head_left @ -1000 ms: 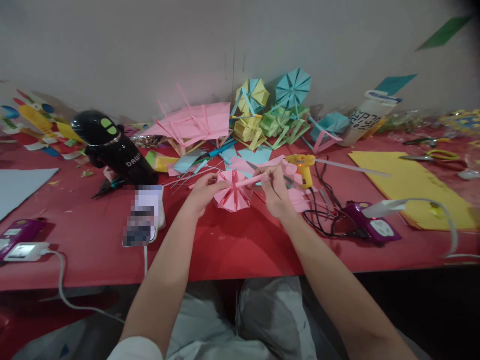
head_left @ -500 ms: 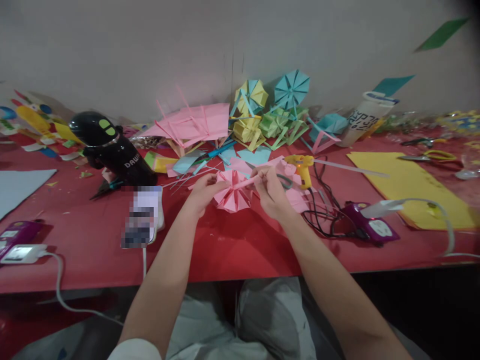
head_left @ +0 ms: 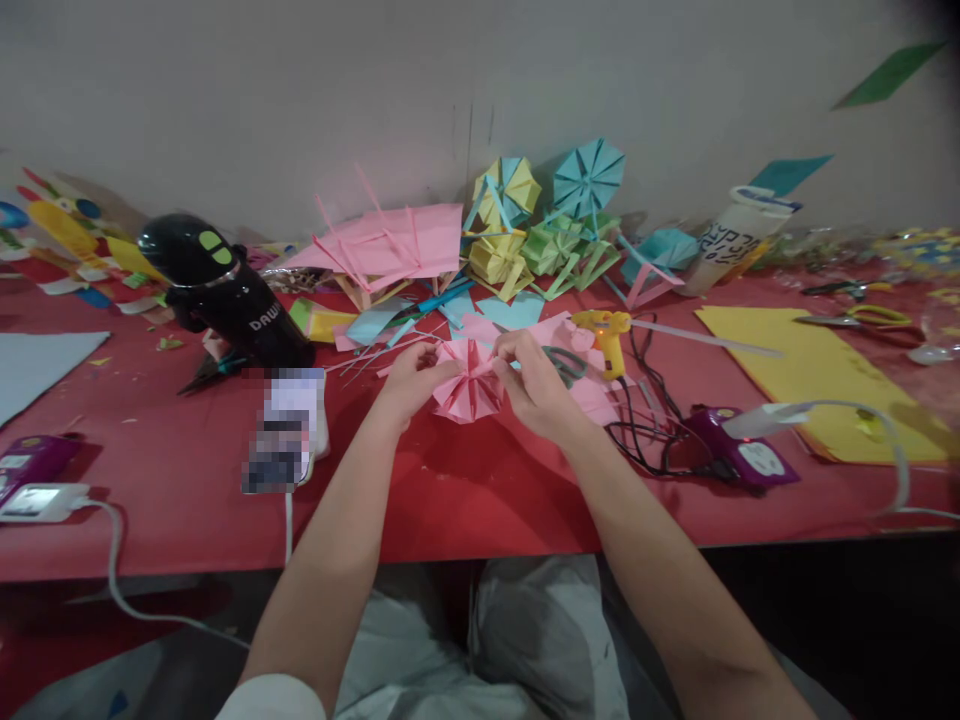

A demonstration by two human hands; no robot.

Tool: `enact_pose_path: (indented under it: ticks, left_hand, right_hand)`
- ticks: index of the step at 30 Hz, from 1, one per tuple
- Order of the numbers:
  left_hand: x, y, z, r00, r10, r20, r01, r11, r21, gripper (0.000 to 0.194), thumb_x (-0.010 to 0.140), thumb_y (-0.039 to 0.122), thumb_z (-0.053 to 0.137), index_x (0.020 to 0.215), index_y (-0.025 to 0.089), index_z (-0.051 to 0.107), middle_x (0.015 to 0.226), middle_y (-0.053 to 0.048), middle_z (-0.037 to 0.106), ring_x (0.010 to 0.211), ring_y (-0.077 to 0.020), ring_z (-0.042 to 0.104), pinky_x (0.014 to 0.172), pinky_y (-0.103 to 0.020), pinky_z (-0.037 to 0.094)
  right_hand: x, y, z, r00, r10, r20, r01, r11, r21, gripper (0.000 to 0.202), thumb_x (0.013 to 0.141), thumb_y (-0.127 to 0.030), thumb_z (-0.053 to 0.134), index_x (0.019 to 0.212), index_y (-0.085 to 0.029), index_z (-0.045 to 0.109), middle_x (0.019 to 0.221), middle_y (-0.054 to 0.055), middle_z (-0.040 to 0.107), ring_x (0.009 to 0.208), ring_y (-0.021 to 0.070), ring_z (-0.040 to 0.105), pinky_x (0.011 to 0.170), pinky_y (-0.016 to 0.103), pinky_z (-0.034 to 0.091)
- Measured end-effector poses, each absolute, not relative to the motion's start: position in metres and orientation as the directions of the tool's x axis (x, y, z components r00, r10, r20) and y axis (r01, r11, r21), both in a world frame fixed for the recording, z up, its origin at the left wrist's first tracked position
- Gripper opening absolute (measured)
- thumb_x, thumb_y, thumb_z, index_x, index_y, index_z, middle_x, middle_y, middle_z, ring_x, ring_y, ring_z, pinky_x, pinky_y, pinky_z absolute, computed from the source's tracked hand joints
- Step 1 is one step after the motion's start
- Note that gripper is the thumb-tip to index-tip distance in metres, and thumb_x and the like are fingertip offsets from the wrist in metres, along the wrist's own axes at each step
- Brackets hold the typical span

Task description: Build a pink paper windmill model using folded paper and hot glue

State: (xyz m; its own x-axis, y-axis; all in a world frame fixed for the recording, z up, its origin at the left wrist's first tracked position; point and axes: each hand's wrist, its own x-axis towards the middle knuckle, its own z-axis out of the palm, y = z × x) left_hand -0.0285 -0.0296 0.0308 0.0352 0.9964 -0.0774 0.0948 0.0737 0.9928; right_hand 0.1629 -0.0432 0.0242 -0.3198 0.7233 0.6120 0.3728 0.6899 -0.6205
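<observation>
The left hand (head_left: 411, 382) pinches one side of a pleated pink paper disc (head_left: 469, 392) above the red worktop (head_left: 465, 500), between its middle and front edge, as the right hand (head_left: 531, 380) closes its fingertips on the opposite side. A yellow glue gun (head_left: 609, 338) lies just beyond the right hand, near scissors (head_left: 564, 366).

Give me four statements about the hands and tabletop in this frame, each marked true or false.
1. The left hand holds the pink folded-paper rosette. True.
2. The right hand grips the yellow glue gun. False: the right hand is at the rosette; the glue gun is unheld.
3. The white phone with the pixelated screen lies left of the rosette. True.
4. The big yellow paper sheets lie at the left. False: the sheets lie at the right.
</observation>
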Motion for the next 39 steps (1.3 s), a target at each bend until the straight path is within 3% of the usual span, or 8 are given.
enact_pose_path:
  ticks: [6,18,25,30,36,39]
  left_hand:
    - [-0.028,-0.027,0.033,0.016,0.998,-0.056,0.12,0.054,0.991,0.025,0.065,0.035,0.073,0.078,0.018,0.061,0.08,-0.002,0.06,0.076,-0.0166,0.055,0.075,-0.031,0.042]
    - [-0.026,-0.023,0.035,-0.006,1.0,0.0,0.188,0.002,0.982,0.022,0.069,0.034,0.071,0.077,0.017,0.059,0.078,-0.001,0.058,0.073,-0.0151,0.052,0.074,-0.031,0.041]
    - [-0.025,-0.023,0.036,-0.047,0.999,0.024,0.26,-0.011,0.966,0.025,0.071,0.038,0.07,0.082,0.017,0.06,0.087,-0.004,0.061,0.081,-0.0174,0.056,0.08,-0.032,0.042]
    - [-0.026,-0.024,0.041,-0.099,0.995,-0.02,0.203,0.04,0.978,0.028,0.078,0.045,0.062,0.082,0.017,0.062,0.089,-0.004,0.064,0.089,-0.0198,0.058,0.085,-0.034,0.043]
    - [-0.032,-0.022,0.04,-0.036,0.999,-0.04,-0.014,0.039,0.999,0.03,0.077,0.046,0.057,0.087,0.018,0.066,0.099,-0.006,0.07,0.1,-0.0236,0.062,0.086,-0.035,0.047]
    - [-0.034,-0.023,0.04,-0.01,0.999,-0.047,-0.106,0.046,0.993,0.029,0.076,0.038,0.055,0.095,0.02,0.067,0.104,-0.006,0.071,0.101,-0.0227,0.064,0.085,-0.035,0.048]
  right_hand:
    - [0.161,-0.043,0.026,-0.325,0.746,0.582,0.36,0.666,-0.653,0.016,0.101,-0.034,0.042,0.087,-0.026,0.045,0.092,0.007,0.053,0.091,0.0249,0.052,0.084,0.046,0.047]
    - [0.16,-0.044,0.027,-0.35,0.732,0.585,0.356,0.681,-0.64,0.012,0.098,-0.031,0.049,0.087,-0.025,0.05,0.092,0.006,0.052,0.093,0.0231,0.053,0.084,0.042,0.047]
    - [0.159,-0.044,0.025,-0.361,0.73,0.58,0.37,0.683,-0.63,0.013,0.098,-0.031,0.051,0.087,-0.024,0.053,0.093,0.006,0.052,0.093,0.022,0.054,0.084,0.04,0.047]
    - [0.161,-0.044,0.021,-0.342,0.742,0.576,0.359,0.67,-0.65,0.014,0.097,-0.031,0.052,0.085,-0.024,0.053,0.093,0.006,0.054,0.089,0.0206,0.054,0.081,0.039,0.048]
    - [0.169,-0.04,0.011,-0.169,0.845,0.507,0.269,0.535,-0.801,0.015,0.094,-0.035,0.058,0.084,-0.024,0.055,0.086,0.003,0.057,0.082,0.0179,0.054,0.077,0.035,0.048]
    - [0.171,-0.036,0.006,-0.04,0.933,0.358,0.048,0.359,-0.932,0.023,0.089,-0.043,0.065,0.082,-0.023,0.056,0.082,0.0,0.057,0.077,0.0152,0.054,0.074,0.031,0.049]
